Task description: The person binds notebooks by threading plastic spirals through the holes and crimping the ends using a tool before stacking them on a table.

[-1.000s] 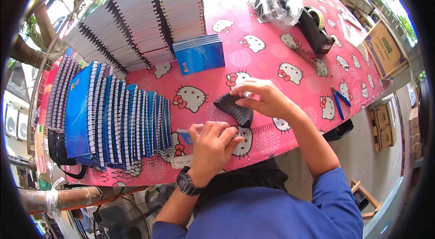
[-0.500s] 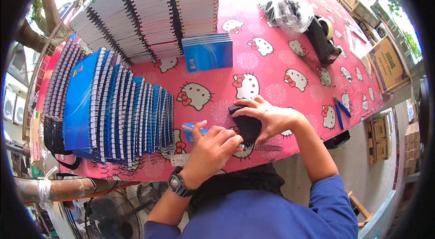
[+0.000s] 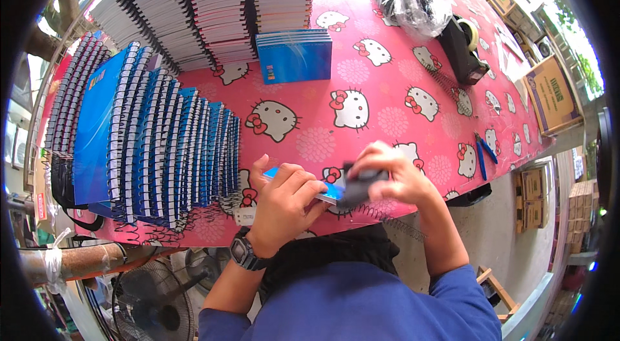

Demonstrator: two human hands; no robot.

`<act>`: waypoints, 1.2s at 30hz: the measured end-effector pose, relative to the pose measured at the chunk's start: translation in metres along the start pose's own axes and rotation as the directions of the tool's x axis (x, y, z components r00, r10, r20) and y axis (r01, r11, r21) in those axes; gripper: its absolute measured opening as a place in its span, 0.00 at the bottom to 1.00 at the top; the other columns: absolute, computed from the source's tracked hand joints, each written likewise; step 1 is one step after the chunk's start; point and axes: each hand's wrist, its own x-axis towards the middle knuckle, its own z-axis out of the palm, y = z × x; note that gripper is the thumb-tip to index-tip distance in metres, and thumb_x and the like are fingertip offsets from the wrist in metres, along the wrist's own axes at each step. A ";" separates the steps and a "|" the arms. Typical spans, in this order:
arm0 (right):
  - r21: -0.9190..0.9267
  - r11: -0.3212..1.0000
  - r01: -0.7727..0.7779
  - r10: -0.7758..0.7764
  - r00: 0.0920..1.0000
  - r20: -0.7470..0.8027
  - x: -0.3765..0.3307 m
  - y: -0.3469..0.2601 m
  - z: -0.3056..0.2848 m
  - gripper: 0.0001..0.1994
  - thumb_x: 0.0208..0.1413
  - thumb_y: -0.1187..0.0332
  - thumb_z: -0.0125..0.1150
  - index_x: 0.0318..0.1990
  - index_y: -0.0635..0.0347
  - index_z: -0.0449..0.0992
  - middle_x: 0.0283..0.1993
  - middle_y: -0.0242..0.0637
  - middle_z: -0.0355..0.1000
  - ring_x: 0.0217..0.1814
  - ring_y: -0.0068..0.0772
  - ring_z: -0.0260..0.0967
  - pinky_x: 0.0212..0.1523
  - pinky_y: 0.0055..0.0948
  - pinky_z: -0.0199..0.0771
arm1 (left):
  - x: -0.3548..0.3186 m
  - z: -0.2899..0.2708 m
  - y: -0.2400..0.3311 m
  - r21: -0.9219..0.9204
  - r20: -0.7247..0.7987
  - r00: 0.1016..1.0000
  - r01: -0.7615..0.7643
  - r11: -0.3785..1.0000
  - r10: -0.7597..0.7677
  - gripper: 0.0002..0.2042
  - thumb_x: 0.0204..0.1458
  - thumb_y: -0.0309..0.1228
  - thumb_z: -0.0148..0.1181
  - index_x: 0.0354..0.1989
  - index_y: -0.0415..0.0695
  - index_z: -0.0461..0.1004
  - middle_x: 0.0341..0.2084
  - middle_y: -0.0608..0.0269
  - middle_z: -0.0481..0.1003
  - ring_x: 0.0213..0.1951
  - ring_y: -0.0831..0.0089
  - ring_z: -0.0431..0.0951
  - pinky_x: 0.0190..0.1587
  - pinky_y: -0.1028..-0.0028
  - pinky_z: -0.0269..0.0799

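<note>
My left hand [image 3: 284, 205], a dark watch on its wrist, is closed on a small blue notebook [image 3: 333, 192] near the table's front edge. Parts of that notebook show between and past the fingers; the rest lies under the hand. My right hand [image 3: 397, 176] is slightly blurred, its fingers bent round a flat black piece [image 3: 355, 192] that meets the notebook's right end. Whether the two are joined I cannot tell. A thin dark spiral coil [image 3: 387, 217] runs from beneath the black piece out past the table edge.
Blue spiral notebooks [image 3: 148, 141] are stacked at left, before tall piles of bound pages [image 3: 213, 5]. A small blue notebook stack [image 3: 296, 60] stands mid-table. At right are blue-handled pliers [image 3: 482, 155], a black tape dispenser [image 3: 464, 57], a loose coil [image 3: 445, 82] and a carton [image 3: 552, 95].
My right hand has moved slightly right with the black piece, which now sits lower and tilted. More of the blue notebook shows beside my left fingers. The coil has swung downward over the edge.
</note>
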 end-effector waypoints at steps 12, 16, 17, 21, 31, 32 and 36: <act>0.168 0.952 0.255 -0.264 0.964 0.030 0.013 -0.020 0.003 0.27 0.40 0.42 0.67 0.39 0.56 0.79 0.40 0.39 0.71 0.44 0.39 0.66 0.47 0.38 0.66 | -0.004 0.000 -0.004 -0.075 -0.057 0.995 0.079 0.994 -0.083 0.29 0.31 0.37 0.74 0.47 0.53 0.70 0.25 0.79 0.75 0.34 0.78 0.74 0.60 0.55 0.45; 0.083 0.995 -0.051 0.054 0.998 -0.038 0.012 0.002 0.001 0.29 0.44 0.40 0.61 0.41 0.56 0.78 0.41 0.41 0.71 0.44 0.38 0.68 0.49 0.34 0.65 | -0.004 -0.006 -0.009 -0.023 -0.132 0.989 0.066 0.998 -0.068 0.40 0.31 0.34 0.75 0.57 0.47 0.60 0.36 0.68 0.74 0.38 0.71 0.74 0.58 0.56 0.52; 0.262 0.964 0.041 -0.036 0.999 -0.025 0.009 0.000 0.000 0.29 0.44 0.40 0.61 0.42 0.57 0.78 0.42 0.42 0.71 0.45 0.38 0.68 0.50 0.34 0.65 | -0.001 -0.006 -0.010 -0.012 -0.225 0.970 0.096 0.995 -0.096 0.43 0.30 0.32 0.76 0.59 0.45 0.57 0.41 0.63 0.73 0.40 0.69 0.74 0.57 0.58 0.57; 0.084 0.995 -0.048 0.050 0.999 -0.020 0.012 -0.004 0.012 0.27 0.43 0.47 0.65 0.44 0.59 0.78 0.44 0.42 0.71 0.48 0.37 0.68 0.52 0.33 0.64 | -0.014 0.010 -0.021 -0.755 0.013 0.856 0.347 0.556 -0.517 0.44 0.30 0.22 0.75 0.58 0.41 0.52 0.39 0.61 0.68 0.43 0.74 0.69 0.48 0.73 0.68; 0.241 0.961 0.135 -0.153 0.987 0.056 0.034 -0.011 -0.001 0.27 0.44 0.43 0.64 0.40 0.60 0.79 0.41 0.39 0.73 0.44 0.38 0.68 0.48 0.34 0.66 | -0.029 0.021 -0.042 -0.759 0.129 0.887 0.376 0.532 -0.443 0.23 0.39 0.32 0.74 0.34 0.45 0.62 0.29 0.69 0.67 0.33 0.81 0.69 0.36 0.77 0.67; 0.421 0.892 0.164 -0.236 0.964 0.123 0.035 -0.018 0.002 0.28 0.44 0.43 0.64 0.40 0.60 0.79 0.41 0.39 0.73 0.44 0.37 0.68 0.47 0.34 0.66 | -0.026 0.018 -0.042 -0.760 0.156 0.889 0.386 0.523 -0.430 0.22 0.38 0.28 0.73 0.34 0.46 0.61 0.30 0.68 0.66 0.35 0.80 0.68 0.39 0.77 0.66; -0.158 0.987 0.018 -0.023 0.999 -0.034 0.048 -0.019 0.000 0.29 0.41 0.43 0.67 0.40 0.62 0.78 0.40 0.41 0.72 0.42 0.39 0.68 0.46 0.35 0.66 | -0.028 0.016 -0.040 -0.740 0.237 0.853 0.468 0.482 -0.464 0.23 0.38 0.24 0.73 0.34 0.46 0.60 0.31 0.67 0.65 0.37 0.77 0.67 0.43 0.76 0.65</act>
